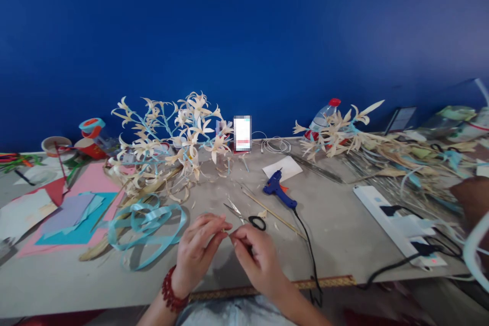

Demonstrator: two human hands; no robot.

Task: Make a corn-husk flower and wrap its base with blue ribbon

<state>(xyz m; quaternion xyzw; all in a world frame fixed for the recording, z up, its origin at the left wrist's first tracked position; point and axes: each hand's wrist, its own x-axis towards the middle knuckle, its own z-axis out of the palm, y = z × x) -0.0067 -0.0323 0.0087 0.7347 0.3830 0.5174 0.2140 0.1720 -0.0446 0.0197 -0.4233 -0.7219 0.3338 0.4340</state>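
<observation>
My left hand point(198, 252) and my right hand point(255, 260) meet just above the grey table point(336, 229), near its front edge. Both pinch a small pale strip point(228, 234) between their fingertips; it is too small to name surely. A red bead bracelet point(170, 293) circles my left wrist. Scissors point(246, 216) with black handles lie just beyond my right hand. A thin wooden stick point(273, 213) lies slanted next to them. Loops of light blue ribbon point(147, 226) lie left of my left hand.
A blue glue gun point(279, 189) with a black cord lies behind the scissors. Cream paper-flower branches point(171, 145) stand at back left, more point(336, 135) at back right by a plastic bottle point(324, 114). Coloured paper point(72, 214) lies left, a white power strip point(397, 226) right, a ruler point(267, 288) in front.
</observation>
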